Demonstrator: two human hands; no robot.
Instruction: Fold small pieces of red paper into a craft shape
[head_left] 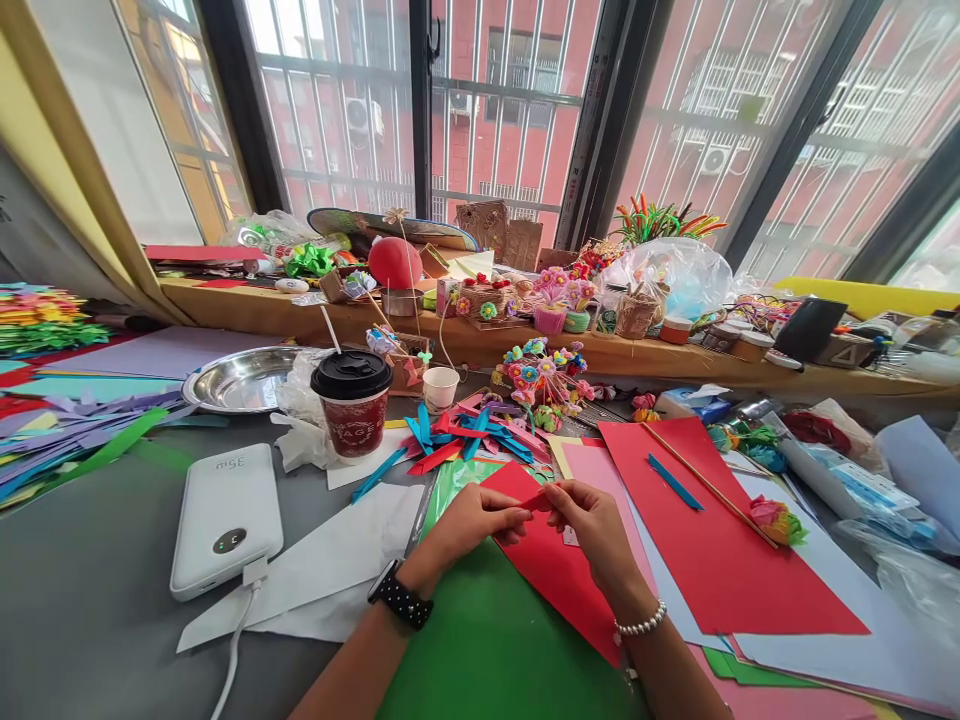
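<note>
My left hand and my right hand are close together over the middle of the table. Both pinch a small piece of red paper between thumb and fingertips; its exact shape is partly hidden by the fingers. Beneath them a long red paper strip lies slantwise over a green sheet. Just beyond the hands, a pile of blue, red and pink folded paper strips lies on the table. A larger red sheet is to the right, bearing a blue strip and a stick with a paper flower.
On the left are a white power bank with a cable, white paper, a lidded cup with a straw and a metal plate. A paper cup and flower crafts stand behind. Plastic packaging lies right.
</note>
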